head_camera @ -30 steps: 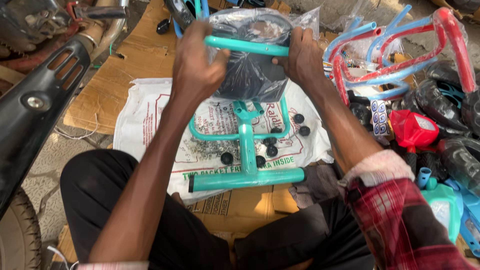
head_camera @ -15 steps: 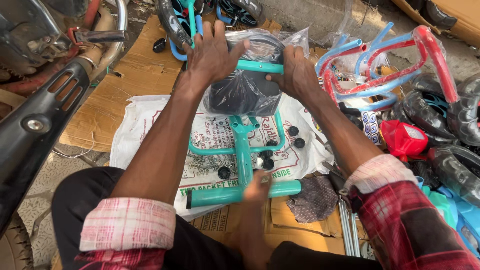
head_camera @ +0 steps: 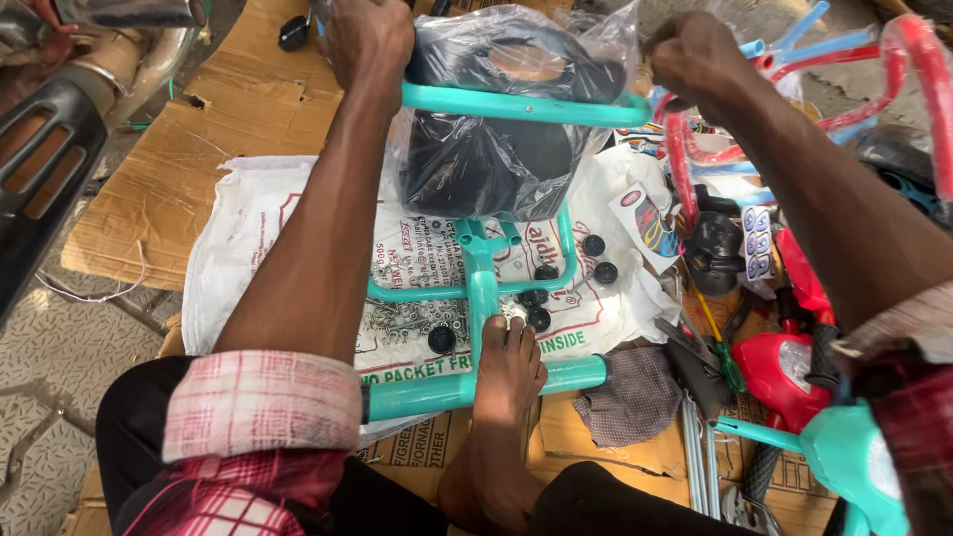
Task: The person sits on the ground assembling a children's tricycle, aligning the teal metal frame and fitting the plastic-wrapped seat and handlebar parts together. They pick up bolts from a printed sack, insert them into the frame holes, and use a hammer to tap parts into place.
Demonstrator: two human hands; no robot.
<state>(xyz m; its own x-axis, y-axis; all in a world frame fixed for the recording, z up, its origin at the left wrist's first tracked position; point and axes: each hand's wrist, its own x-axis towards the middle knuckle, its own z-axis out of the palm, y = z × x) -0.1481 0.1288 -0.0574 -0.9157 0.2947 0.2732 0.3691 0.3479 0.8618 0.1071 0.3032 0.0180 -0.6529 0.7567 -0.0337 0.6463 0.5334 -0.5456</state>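
Bare foot (head_camera: 508,372) now pressed on near crossbar of teal frame (head_camera: 483,298), atop white sack (head_camera: 248,238) on cardboard. Farther: black plastic-wrapped seat (head_camera: 496,149). Left hand (head_camera: 369,40) fisted at bar's left end, raised since earlier; right hand (head_camera: 700,60) clenched, pulled off bar, contents unclear.

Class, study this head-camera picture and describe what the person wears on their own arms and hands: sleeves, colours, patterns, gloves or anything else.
Both hands, the left hand and the right hand, are bare: no gloves, and no rings or watch visible. The forearms are uncovered. The left sleeve is rolled up, showing a pale pink-and-white check on the turned cuff and a darker red plaid below. The right sleeve has the same red plaid with a pale cuff.
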